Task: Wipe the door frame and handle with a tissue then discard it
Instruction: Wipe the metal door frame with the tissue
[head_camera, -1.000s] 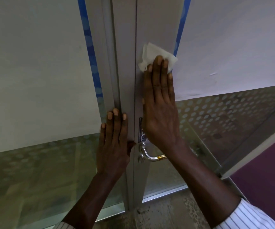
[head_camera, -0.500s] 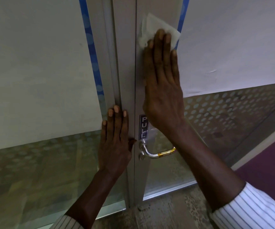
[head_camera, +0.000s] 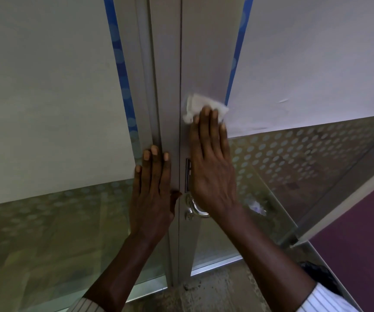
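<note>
A grey metal door frame (head_camera: pixel 206 52) runs up the middle of the head view, between frosted glass panels. My right hand (head_camera: pixel 213 163) lies flat on the frame and presses a crumpled white tissue (head_camera: pixel 196 104) against it under the fingertips. Below that hand a curved metal door handle (head_camera: pixel 195 209) sticks out, partly hidden by my wrist. My left hand (head_camera: pixel 153 190) rests flat on the neighbouring frame post (head_camera: pixel 165 86), fingers together, holding nothing.
Frosted glass (head_camera: pixel 46 97) with a dotted lower band fills both sides. A blue strip (head_camera: pixel 120 64) edges the left panel. A small label plate (head_camera: pixel 188 174) sits above the handle. A purple wall (head_camera: pixel 361 233) is at the right. Speckled floor (head_camera: pixel 215 293) lies below.
My right hand has slid the tissue back down the frame after reaching higher half a second ago. It now covers the label plate again. My left hand has stayed in place.
</note>
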Available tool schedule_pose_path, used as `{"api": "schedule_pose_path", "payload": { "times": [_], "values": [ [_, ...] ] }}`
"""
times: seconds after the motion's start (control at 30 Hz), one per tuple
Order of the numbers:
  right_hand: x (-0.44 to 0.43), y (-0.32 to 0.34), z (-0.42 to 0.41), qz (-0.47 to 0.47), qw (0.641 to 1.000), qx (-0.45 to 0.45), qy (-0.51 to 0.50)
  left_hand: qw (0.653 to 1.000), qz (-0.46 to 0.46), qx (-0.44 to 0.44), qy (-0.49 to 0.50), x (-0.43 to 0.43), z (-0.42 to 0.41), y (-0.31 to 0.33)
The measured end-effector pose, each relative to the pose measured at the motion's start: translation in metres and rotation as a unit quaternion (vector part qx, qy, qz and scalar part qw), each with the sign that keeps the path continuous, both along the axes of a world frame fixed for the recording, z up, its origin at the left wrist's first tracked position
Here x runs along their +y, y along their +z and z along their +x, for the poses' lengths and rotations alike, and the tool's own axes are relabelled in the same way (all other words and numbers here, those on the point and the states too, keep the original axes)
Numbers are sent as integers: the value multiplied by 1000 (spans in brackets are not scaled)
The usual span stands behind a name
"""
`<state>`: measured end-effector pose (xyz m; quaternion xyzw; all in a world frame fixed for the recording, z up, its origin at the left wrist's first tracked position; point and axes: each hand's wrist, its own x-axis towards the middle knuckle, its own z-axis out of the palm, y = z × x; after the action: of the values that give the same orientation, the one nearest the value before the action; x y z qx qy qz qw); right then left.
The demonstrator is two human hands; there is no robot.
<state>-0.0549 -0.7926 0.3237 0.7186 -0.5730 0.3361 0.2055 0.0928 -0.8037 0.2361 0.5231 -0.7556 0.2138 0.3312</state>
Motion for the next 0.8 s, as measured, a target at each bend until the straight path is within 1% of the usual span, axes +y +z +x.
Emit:
{"api": "schedule_pose_path", "payload": {
  "times": [0.1,0.2,0.27,0.37,0.43,0.47,0.53,0.63,0.7,0.77,0.8],
  "values": [
    [-13,37,0,-50,998,-29,0,1000,3,4,-1,0,-2,0],
    [-15,42,3,-67,997,-41,13,1000,3,5,0,-1,0,1],
    [-8,16,5,-37,999,-25,17,1000,2,5,-2,0,1,0],
    [9,-43,9,39,999,7,19,1000,2,-1,0,-1,0,-1],
    [14,-64,7,56,998,21,22,1000,2,-5,5,-2,-1,-2],
    [13,-64,6,55,998,21,28,1000,3,-4,5,-2,-1,-2],
    [8,-42,4,36,999,8,26,1000,0,1,-1,-2,-1,-2],
    [-9,14,1,-37,999,-16,0,1000,-2,8,-4,-2,-1,0],
    [-19,40,-3,-76,997,-15,-14,1000,-4,7,-1,-3,-1,0],
    [-21,46,-4,-88,996,-3,-21,1000,-4,3,1,-3,0,1],
    [-19,40,-5,-78,997,5,-22,1000,-5,3,1,-3,0,0]
  ]
}}
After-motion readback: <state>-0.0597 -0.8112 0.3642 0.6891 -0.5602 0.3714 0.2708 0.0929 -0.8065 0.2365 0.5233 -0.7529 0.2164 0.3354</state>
